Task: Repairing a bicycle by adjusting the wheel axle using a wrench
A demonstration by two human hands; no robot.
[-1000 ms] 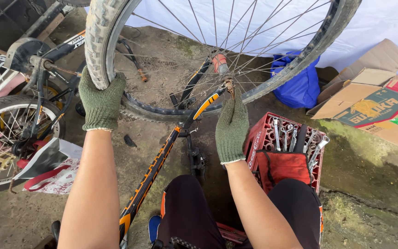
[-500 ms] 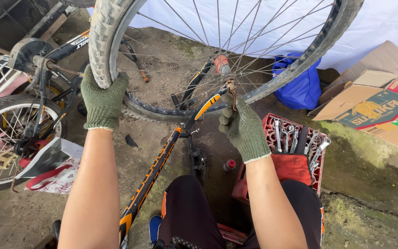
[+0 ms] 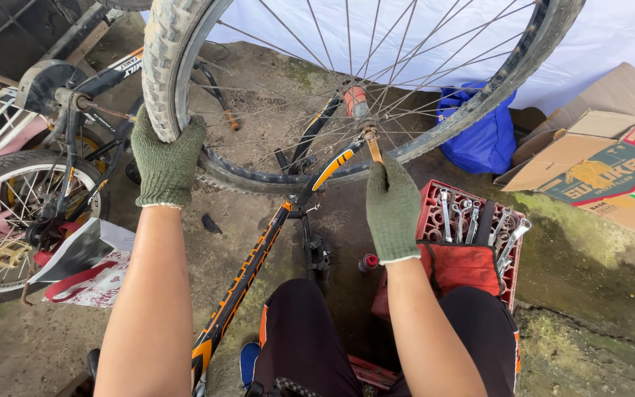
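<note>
A large spoked bicycle wheel with a knobby tyre (image 3: 157, 66) stands in an upturned black and orange bike frame (image 3: 255, 257). My left hand (image 3: 164, 158), in a green knit glove, grips the tyre at its left side. My right hand (image 3: 392, 209), also gloved, is closed on a wrench (image 3: 373, 147) set at the wheel's axle, near the hub (image 3: 356, 103). My knees in dark shorts are below the hands.
A red crate (image 3: 435, 220) of several wrenches with a red cloth sits right of my right hand. Cardboard boxes (image 3: 589, 162) and a blue bag (image 3: 483, 140) lie at the right. A small pink and white bicycle (image 3: 16, 213) stands at the left, beside a paper bag (image 3: 86, 272).
My right hand has swung the wrench at the axle, first down to the right, then back up under the hub. My left hand has stayed on the tyre.
</note>
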